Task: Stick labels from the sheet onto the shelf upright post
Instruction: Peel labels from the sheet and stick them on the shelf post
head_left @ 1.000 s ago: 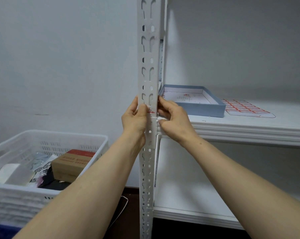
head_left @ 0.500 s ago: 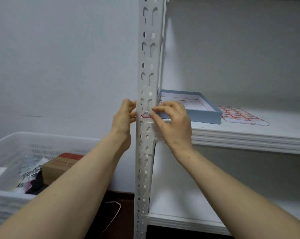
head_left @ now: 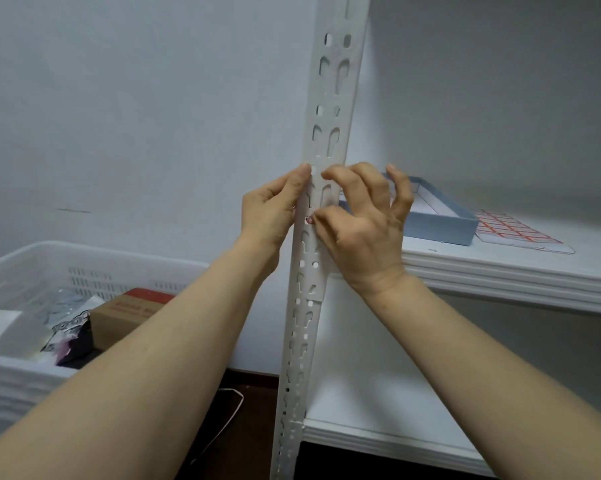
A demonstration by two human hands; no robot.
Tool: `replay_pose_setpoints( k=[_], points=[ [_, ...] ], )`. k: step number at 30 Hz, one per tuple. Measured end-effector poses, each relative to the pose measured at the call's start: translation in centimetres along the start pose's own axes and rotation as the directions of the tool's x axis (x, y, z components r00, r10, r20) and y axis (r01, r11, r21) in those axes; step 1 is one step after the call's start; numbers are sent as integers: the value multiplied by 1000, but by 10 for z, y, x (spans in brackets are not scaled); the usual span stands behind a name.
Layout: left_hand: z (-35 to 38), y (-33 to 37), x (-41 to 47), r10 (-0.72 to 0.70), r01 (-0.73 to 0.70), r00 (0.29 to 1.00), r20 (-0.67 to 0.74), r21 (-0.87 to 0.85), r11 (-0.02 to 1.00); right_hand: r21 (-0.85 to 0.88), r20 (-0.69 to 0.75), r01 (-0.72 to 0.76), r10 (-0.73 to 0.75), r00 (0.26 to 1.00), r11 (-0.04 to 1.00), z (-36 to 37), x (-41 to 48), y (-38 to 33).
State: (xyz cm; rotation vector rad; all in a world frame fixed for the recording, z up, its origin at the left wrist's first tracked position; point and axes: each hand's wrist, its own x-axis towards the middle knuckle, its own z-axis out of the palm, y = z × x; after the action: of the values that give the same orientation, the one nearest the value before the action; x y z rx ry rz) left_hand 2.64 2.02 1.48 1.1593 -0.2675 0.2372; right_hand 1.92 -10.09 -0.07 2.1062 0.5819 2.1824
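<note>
Label [head_left: 308,220]: red-edged, on the front of the shelf upright post [head_left: 330,116], under the right thumb tip
Right hand [head_left: 361,233]: the thumb now presses the label where the index did half a second ago; fingers [head_left: 371,181] fanned apart, loosely bent, holding nothing
Left hand [head_left: 275,209]: has slid up, pinching the post's left edge; other fingers hidden
Sheet [head_left: 513,230]: on the shelf, 3 o'clock of the post
Meaning: this label looks seated; another is likely due

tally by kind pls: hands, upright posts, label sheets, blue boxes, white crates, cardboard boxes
hands: 2 (left hand, right hand)
upright post: 1
label sheet: 1
blue box: 1
white crate: 1
cardboard box: 1
total: 7
</note>
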Motion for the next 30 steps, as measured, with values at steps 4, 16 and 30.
replay_pose_setpoints(
  k=[4,16,30],
  points=[
    [0,-2,1,8,-8,1000,-9,-19,1000,-42,9,32,-31,999,999,3,2,-4],
    [2,-2,0,2,-3,1000,-18,-52,999,-135,11,39,-38,999,990,11,3,-1],
    [1,-3,0,5,-6,1000,-19,-44,999,-3,53,-78,78,996,997,-7,-3,0]
  ],
)
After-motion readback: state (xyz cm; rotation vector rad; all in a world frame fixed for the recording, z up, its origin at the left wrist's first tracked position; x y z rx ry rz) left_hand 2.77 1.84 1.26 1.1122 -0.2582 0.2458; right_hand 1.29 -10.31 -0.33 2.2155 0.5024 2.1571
